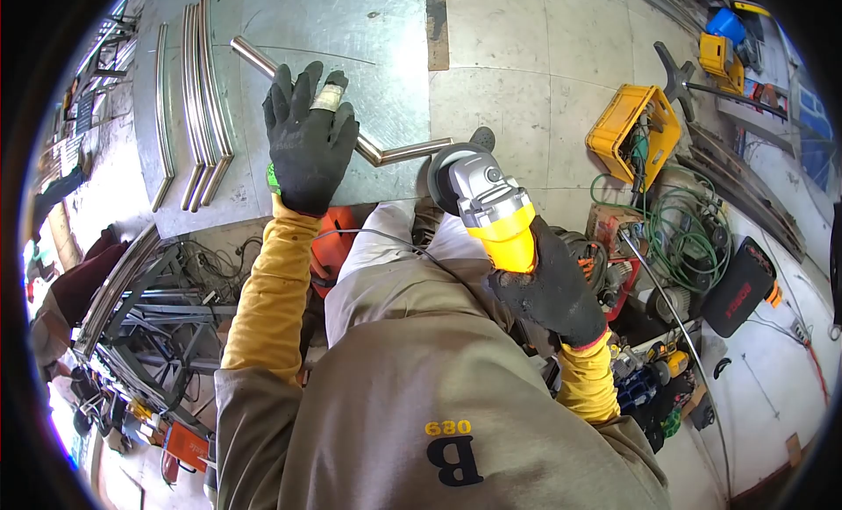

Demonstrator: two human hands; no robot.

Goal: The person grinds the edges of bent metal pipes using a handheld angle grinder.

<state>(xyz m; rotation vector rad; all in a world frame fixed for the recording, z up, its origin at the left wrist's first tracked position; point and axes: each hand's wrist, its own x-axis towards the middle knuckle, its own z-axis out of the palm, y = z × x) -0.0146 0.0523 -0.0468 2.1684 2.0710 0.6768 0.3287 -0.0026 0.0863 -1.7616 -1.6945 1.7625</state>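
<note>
My left hand [311, 142], in a black glove with a wrap on one finger, lies over a bent metal tube [412, 150] on the metal tabletop [289, 19], its fingers spread. The tube shows on both sides of the glove; its contact with the palm is hidden. In my right hand [553, 291], also gloved in black, is a yellow and silver angle grinder [500, 221]. The grinder's round disc [445, 172] is beside the tube's right end at the table's edge; whether they touch is unclear.
Several bent tubes [195, 106] lie at the table's left. To the right on the floor are a yellow crate [633, 128], a coiled green hose [693, 238] and a black case [739, 286]. A metal frame [149, 326] stands lower left, and a cable crosses by my legs.
</note>
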